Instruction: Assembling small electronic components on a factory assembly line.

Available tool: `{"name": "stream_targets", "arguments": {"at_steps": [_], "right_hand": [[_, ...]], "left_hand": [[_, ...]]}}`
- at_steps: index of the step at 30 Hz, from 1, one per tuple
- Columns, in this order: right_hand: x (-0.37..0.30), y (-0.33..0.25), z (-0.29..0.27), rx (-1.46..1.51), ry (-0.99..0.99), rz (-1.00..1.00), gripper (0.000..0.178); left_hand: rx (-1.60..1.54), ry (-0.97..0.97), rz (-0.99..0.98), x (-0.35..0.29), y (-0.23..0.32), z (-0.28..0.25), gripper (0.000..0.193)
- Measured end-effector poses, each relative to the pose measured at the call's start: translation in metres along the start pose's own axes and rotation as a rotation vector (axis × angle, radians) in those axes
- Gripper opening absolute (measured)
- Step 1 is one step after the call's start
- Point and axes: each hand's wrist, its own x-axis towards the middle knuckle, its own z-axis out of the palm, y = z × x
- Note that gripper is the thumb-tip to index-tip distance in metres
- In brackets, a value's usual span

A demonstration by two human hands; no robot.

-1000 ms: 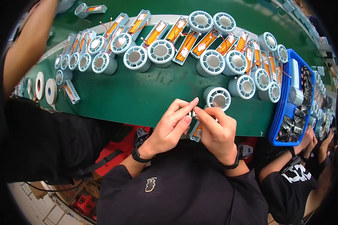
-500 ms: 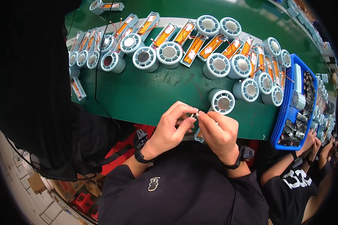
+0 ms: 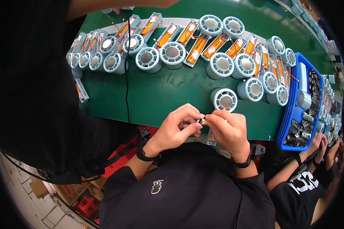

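My left hand [image 3: 178,126] is closed in a pinch on a small dark part with a whitish connector [image 3: 201,120], too small to make out fully. Opposite it, the fingertips of my right hand [image 3: 230,128] pinch the same part from the right. Just beyond my right hand a pale blue handheld fan [image 3: 224,100] lies on the green table [image 3: 164,89], its round ringed end facing up. The fan's handle [image 3: 211,138] shows below between my hands, and its middle is hidden by my right hand.
Several similar fans [image 3: 172,53] with open handles and orange insides line the table's back. Blue stacked baskets [image 3: 282,133] on the right hold circuit boards. A black cable [image 3: 127,84] hangs at left. Another person's arm [image 3: 122,4] crosses the top left; a co-worker's hands [image 3: 317,143] are at right.
My hands have shifted slightly right, still pinching the small part. Another person's arm has come in at the top left, and the black cable has swung right.
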Motion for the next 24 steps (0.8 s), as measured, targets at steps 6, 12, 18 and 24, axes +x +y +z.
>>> {"name": "stream_targets", "arguments": {"at_steps": [6,12,18,24], "right_hand": [[-0.002,0.009,-0.003,0.045,0.010,-0.099,0.021],[0.000,0.011,-0.002,0.062,0.071,-0.082,0.020],[0.005,0.007,-0.008,0.054,0.000,-0.093,0.011],[-0.002,0.002,-0.011,0.070,-0.064,-0.056,0.011]], "left_hand": [[-0.176,0.030,0.003,-0.002,-0.011,0.010,0.019],[-0.198,-0.002,0.015,0.001,-0.015,0.008,0.020],[-0.029,-0.003,-0.020,0.000,-0.015,0.005,0.019],[0.031,-0.024,-0.006,-0.007,-0.012,0.007,0.019]]}}
